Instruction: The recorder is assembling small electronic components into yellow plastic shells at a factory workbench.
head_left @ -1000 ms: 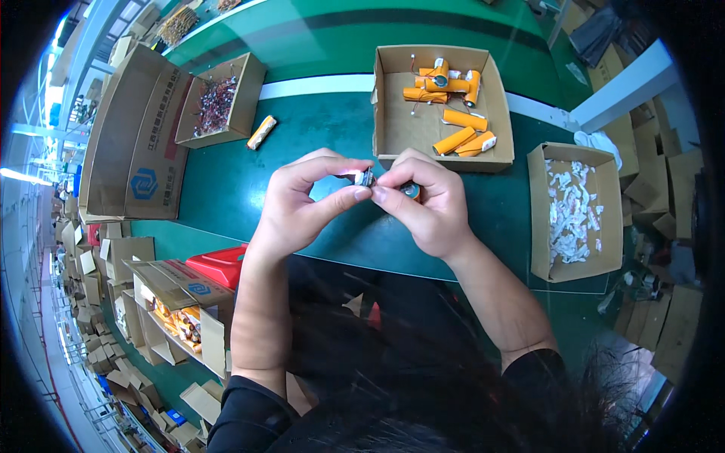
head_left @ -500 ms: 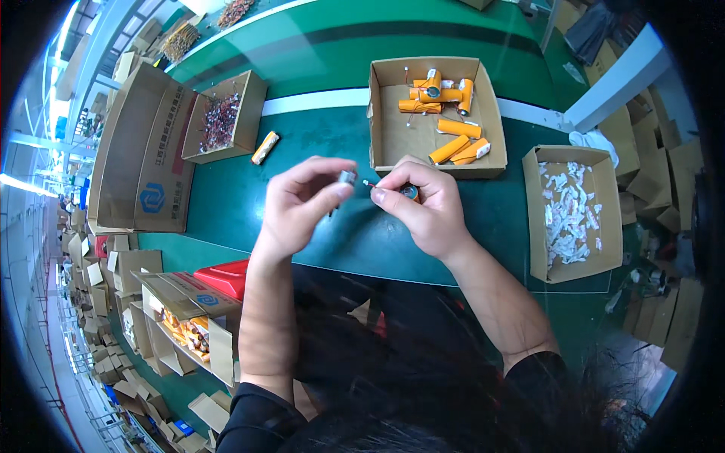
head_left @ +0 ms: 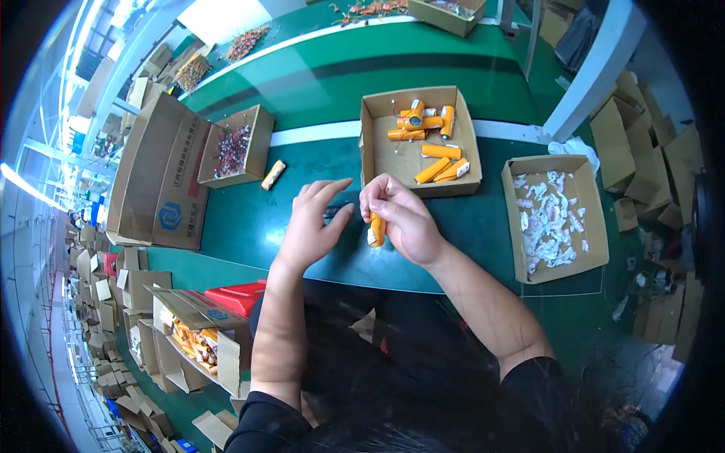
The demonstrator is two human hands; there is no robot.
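In my right hand point(head_left: 406, 224) is an orange cylindrical battery pack point(head_left: 375, 232) with a white end, hanging down below the closed thumb and fingers. My left hand point(head_left: 311, 225) is just to the left, its thumb and fingers apart. A small dark object point(head_left: 337, 210) shows between that thumb and the fingers, low over the green table point(head_left: 249, 226); I cannot tell its kind or whether the hand touches it. Another orange battery pack point(head_left: 273, 174) lies alone to the left. Beyond my right hand stands a cardboard tray point(head_left: 385, 170) with several orange battery packs.
A cardboard box point(head_left: 260, 147) of wired parts stands at the left beside a tall carton point(head_left: 155, 177). At the right, a shallow box point(head_left: 517, 249) contains white scraps. An open carton point(head_left: 234, 351) of orange packs and a red container point(head_left: 238, 296) are at the lower left.
My left hand has opened and dropped lower, away from the small grey thing it pinched. The right hand has turned the battery pack downward. The whole view has shifted slightly.
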